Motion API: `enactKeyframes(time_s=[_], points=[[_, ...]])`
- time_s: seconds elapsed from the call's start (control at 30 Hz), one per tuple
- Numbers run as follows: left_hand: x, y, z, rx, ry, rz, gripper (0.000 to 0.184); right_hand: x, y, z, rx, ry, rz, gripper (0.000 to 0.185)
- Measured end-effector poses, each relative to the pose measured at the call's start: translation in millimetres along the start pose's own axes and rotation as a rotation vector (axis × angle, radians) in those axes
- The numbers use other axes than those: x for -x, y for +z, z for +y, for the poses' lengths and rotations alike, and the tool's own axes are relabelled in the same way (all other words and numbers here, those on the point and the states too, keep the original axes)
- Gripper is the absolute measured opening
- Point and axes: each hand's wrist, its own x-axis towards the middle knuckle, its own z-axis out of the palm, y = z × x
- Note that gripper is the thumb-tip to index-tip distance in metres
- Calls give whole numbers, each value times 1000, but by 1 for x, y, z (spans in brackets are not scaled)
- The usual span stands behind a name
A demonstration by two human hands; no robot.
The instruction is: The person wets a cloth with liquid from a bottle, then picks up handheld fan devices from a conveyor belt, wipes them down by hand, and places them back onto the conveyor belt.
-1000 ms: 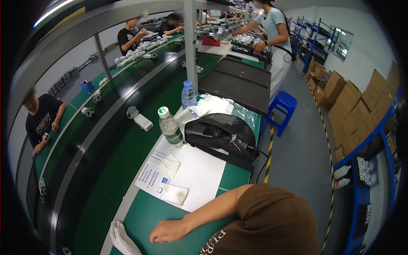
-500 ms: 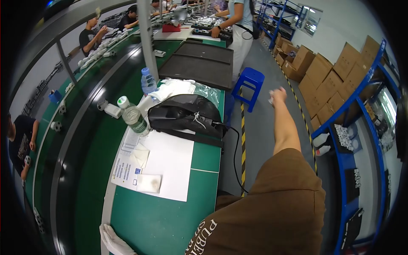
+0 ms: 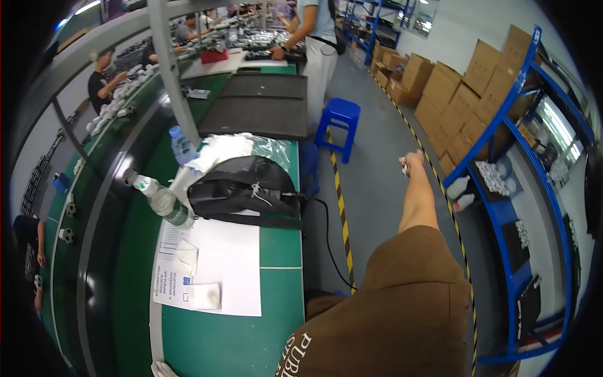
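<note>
Two hands in head view, well apart. Right hand (image 3: pixel 414 161), bare, arm stretched out over the grey floor (image 3: pixel 377 195); fingers curled nearly closed round a pale scrap (image 3: pixel 403 165), part of it showing at the fingers. Material too small to tell; by look light and soft, likely to crumple, hardly fragile. Best gathered whole in the fingers; a pinch at one edge may shed bits. Left hand (image 3: pixel 162 369), white-gloved, at the near edge of the green bench (image 3: pixel 213 339), mostly out of frame: cannot tell how open, or what it holds.

Containers: clear bottle (image 3: pixel 168 205), green-and-white cap on, seemingly clear liquid inside; blue-capped bottle (image 3: pixel 182 147) beyond it, level unclear; black bag (image 3: pixel 242 182), contents hidden; cardboard boxes (image 3: pixel 433 129) by the wall, insides mostly unseen
</note>
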Motion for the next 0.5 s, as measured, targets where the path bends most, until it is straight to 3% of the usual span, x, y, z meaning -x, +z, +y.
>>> enactKeyframes(time_s=[0.1,0.3,0.4,0.5], points=[[1,4,-27,367,-78,47,19,22,4,-14,8,-2,5,69],[3,-2,-16,239,-86,6,20,25,15,-14,72,-40,-30,67],[5,-7,10,-47,-7,-12,23,6,24,17,55,-57,-65,69],[2,6,-29,152,115,17,28,39,20,43,82,-2,-95,65]])
